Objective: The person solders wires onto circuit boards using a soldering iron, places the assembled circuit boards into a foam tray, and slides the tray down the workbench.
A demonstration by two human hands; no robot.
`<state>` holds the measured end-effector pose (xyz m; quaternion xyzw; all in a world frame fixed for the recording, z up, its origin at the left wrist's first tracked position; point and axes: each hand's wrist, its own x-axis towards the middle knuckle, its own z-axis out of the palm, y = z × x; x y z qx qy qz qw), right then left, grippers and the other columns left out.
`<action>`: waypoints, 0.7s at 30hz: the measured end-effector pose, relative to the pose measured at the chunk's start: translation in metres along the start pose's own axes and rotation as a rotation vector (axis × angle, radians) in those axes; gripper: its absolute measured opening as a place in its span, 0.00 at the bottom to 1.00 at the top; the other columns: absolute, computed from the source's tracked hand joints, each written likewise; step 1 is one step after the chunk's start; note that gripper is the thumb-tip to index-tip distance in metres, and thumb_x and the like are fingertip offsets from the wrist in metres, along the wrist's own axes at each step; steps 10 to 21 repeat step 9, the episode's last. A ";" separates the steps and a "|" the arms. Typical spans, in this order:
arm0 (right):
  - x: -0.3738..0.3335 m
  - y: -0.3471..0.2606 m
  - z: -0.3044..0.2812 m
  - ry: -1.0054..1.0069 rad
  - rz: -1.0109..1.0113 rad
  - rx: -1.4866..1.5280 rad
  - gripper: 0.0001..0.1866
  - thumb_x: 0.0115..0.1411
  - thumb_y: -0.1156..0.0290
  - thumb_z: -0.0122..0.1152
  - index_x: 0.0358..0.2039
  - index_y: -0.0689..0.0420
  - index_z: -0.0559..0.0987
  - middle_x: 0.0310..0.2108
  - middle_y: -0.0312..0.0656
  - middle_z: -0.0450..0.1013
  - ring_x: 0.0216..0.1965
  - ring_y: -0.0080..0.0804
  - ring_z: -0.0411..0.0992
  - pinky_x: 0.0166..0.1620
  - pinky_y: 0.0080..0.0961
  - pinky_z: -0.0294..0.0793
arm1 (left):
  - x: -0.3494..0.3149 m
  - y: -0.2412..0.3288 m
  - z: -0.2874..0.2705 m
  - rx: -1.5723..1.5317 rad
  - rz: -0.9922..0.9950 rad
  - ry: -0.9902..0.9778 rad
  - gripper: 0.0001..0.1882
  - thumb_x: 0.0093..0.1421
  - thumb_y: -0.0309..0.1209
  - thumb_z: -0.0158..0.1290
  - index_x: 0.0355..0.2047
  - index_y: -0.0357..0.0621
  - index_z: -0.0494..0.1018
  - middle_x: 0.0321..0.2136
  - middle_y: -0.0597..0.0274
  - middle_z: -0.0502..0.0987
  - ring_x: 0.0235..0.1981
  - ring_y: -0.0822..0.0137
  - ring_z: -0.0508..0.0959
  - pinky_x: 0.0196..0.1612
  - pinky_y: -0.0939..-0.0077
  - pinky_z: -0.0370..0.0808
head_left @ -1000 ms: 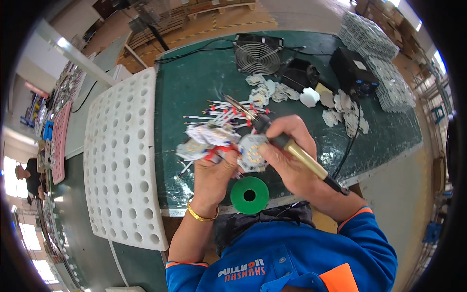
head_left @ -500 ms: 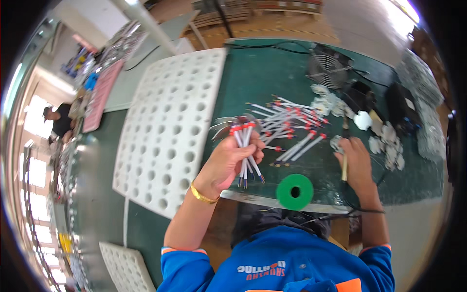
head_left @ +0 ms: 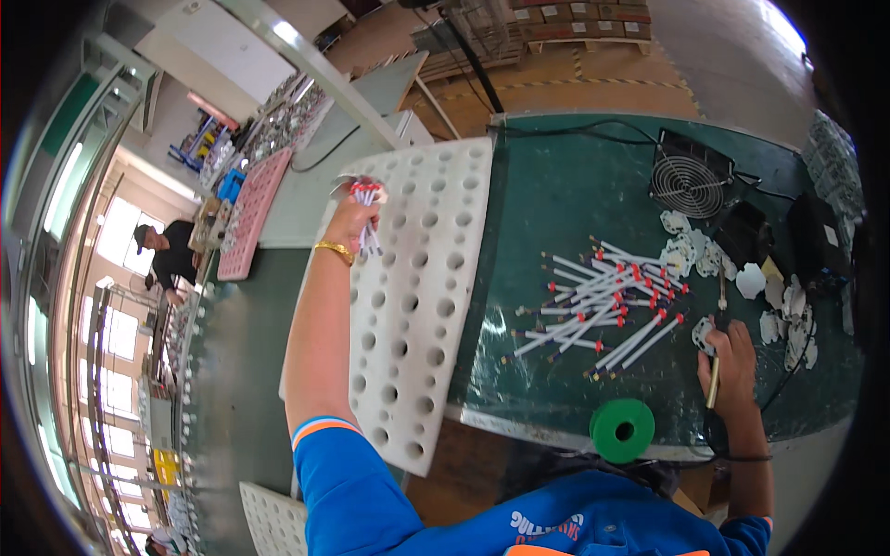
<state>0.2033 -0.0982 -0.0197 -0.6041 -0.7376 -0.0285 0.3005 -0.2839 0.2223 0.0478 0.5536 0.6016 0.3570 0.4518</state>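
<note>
My left hand is stretched far out to the left, over the white board with round holes. Its fingers are closed round a bundle of white-sleeved wires with red rings; shiny round metal pieces show at the bundle's far end. On the right, my right hand grips a soldering iron by its yellowish handle, tip pointing away from me. A small whitish plate lies right beside those fingers. Between the hands, a loose pile of similar white wires with red rings lies on the green tabletop.
A green spool sits at the table's near edge. Behind the pile stand a black fan with a round grille, several whitish plates and a black box. A pink tray and another person are at far left.
My left hand has moved left and away from me with the wire bundle, from beside the pile to over the holed board. My right hand still holds the soldering iron.
</note>
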 end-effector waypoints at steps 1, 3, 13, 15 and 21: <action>0.001 0.000 0.000 0.016 0.013 -0.002 0.20 0.36 0.83 0.57 0.33 0.60 0.66 0.32 0.54 0.65 0.36 0.55 0.63 0.38 0.43 0.64 | 0.017 0.001 -0.009 0.010 0.014 -0.011 0.10 0.52 0.22 0.50 0.36 0.43 0.68 0.22 0.68 0.69 0.18 0.76 0.69 0.20 0.82 0.69; 0.003 0.000 -0.001 -0.023 -0.012 0.004 0.21 0.34 0.84 0.56 0.34 0.61 0.66 0.32 0.55 0.65 0.35 0.55 0.63 0.38 0.44 0.64 | 0.045 0.000 -0.025 0.007 0.019 0.103 0.09 0.47 0.22 0.49 0.32 0.43 0.69 0.15 0.65 0.68 0.13 0.73 0.67 0.16 0.80 0.65; 0.002 0.002 0.006 -0.054 -0.005 -0.130 0.24 0.34 0.84 0.55 0.37 0.59 0.65 0.41 0.56 0.66 0.37 0.54 0.65 0.39 0.48 0.64 | 0.103 -0.006 -0.061 0.033 -0.056 0.015 0.10 0.52 0.27 0.52 0.36 0.43 0.69 0.20 0.67 0.69 0.18 0.75 0.70 0.19 0.81 0.69; 0.002 0.002 0.006 -0.054 -0.005 -0.130 0.24 0.34 0.84 0.55 0.37 0.59 0.65 0.41 0.56 0.66 0.37 0.54 0.65 0.39 0.48 0.64 | 0.103 -0.006 -0.061 0.033 -0.056 0.015 0.10 0.52 0.27 0.52 0.36 0.43 0.69 0.20 0.67 0.69 0.18 0.75 0.70 0.19 0.81 0.69; 0.002 0.002 0.006 -0.054 -0.005 -0.130 0.24 0.34 0.84 0.55 0.37 0.59 0.65 0.41 0.56 0.66 0.37 0.54 0.65 0.39 0.48 0.64 | 0.103 -0.006 -0.061 0.033 -0.056 0.015 0.10 0.52 0.27 0.52 0.36 0.43 0.69 0.20 0.67 0.69 0.18 0.75 0.70 0.19 0.81 0.69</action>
